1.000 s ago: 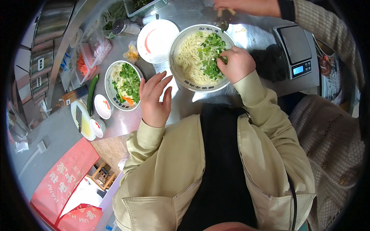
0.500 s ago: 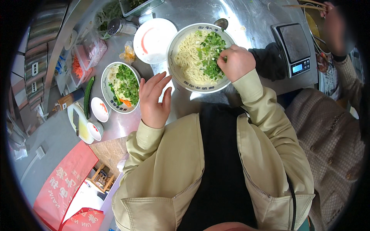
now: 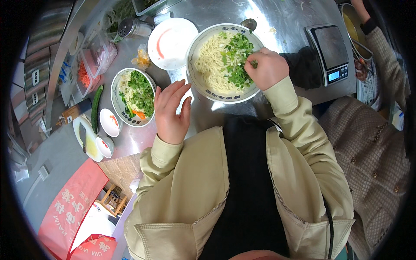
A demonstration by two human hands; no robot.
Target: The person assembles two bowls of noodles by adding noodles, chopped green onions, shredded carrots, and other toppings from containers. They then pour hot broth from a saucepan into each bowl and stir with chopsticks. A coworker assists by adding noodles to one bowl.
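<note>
A large white bowl [image 3: 193, 89] holds pale noodles [image 3: 211, 65], with chopped green herbs [image 3: 236, 60] spread over their right half. At its right rim my right hand [image 3: 269, 67] is closed in a pinch, and a bit of green herb shows at the fingertips. My left hand [image 3: 172, 113] hovers with fingers apart, holding nothing, between that bowl and a second bowl [image 3: 133, 123] on the left. Noodles, chopped greens [image 3: 141, 93] and an orange piece fill the second bowl.
A white plate [image 3: 169, 47] with a red smear, a shaker [image 3: 133, 28] and a spoon [image 3: 248, 24] lie around the bowls. A digital scale [image 3: 328, 50] stands right, beside black cloth [image 3: 302, 69]. Leftward are a cucumber [image 3: 96, 108] and small bowls [image 3: 111, 122]. A co-worker's sleeve [image 3: 385, 54] shows at right.
My right hand stays over the bowl's right edge, shifted only slightly. The co-worker's hand and the chopsticks at the upper right have moved up and mostly out of view.
</note>
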